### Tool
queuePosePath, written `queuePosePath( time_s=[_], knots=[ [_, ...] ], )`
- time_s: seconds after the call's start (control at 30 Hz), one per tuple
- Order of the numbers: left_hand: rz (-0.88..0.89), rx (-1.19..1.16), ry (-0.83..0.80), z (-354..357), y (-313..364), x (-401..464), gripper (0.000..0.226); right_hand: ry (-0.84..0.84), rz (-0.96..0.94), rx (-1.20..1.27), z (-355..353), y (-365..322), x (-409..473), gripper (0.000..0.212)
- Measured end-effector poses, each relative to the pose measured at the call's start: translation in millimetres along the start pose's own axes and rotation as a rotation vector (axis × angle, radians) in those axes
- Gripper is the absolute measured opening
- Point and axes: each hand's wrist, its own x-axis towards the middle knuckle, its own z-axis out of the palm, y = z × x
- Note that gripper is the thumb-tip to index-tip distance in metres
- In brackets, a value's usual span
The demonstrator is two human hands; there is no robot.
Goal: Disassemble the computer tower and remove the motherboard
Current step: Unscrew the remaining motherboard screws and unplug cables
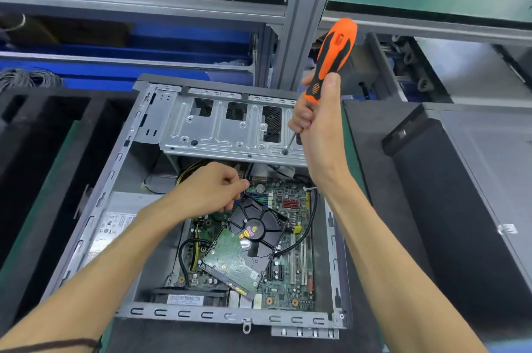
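Note:
The open computer tower (pixel 95 208) lies on its side with the green motherboard (pixel 290 275) bare inside. A loose hard drive (pixel 244 249) rests at an angle on top of the board, circuit side up. My right hand (pixel 316 128) grips an orange-and-black screwdriver (pixel 334 56), its tip set on a screw in the silver drive cage (pixel 218 128). My left hand (pixel 213 188) reaches inside the case above the hard drive, fingers curled and pinching something small that I cannot make out.
The power supply (pixel 115 226) fills the case's left side, with black and yellow cables around the board. A dark side panel and another tower (pixel 460 194) lie to the right. Black foam trays (pixel 43 134) sit to the left. A metal frame post (pixel 299 21) rises behind the case.

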Motion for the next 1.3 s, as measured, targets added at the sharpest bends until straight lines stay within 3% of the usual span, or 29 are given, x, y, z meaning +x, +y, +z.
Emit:
queuePosePath(
  time_s=[0.5, 1.3],
  knots=[
    [0.002, 0.005, -0.01, 1.6, -3.6, 5.6, 0.038, -0.026, -0.036, -0.127, 5.0, 3.4, -9.3, 0.045],
    [0.008, -0.003, 0.003, -4.9, -0.3, 4.8, 0.037, -0.028, -0.044, -0.079, 1.6, 3.0, -5.6, 0.047]
  ],
)
